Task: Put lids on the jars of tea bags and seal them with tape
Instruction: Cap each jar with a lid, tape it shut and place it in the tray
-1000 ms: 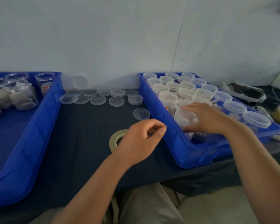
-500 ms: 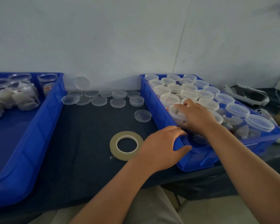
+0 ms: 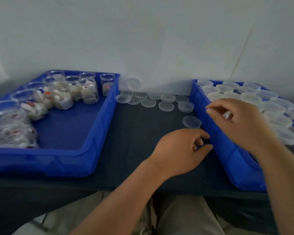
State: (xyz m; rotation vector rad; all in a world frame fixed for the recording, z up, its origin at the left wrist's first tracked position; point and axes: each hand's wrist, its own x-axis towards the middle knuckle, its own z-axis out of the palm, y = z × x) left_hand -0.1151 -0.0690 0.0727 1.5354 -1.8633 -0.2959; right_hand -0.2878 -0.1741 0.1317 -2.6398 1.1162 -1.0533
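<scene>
Right hand (image 3: 236,123) has risen off the upright lidded jars (image 3: 277,108), grip unclear; left hand (image 3: 181,150) curled, contents unseen.

This is looking like a small hand-packing workstation rather than a home or a kitchen. A desk (image 3: 134,133) under a dark cloth is standing against a bare white wall (image 3: 143,39). Two blue plastic trays are sitting on it. The left tray (image 3: 98,133) is holding open jars (image 3: 90,92) stuffed with tea bags, the right tray (image 3: 224,150) is holding rows of lidded jars (image 3: 275,107), and loose lids (image 3: 148,102) are lying between them along the far edge.
</scene>
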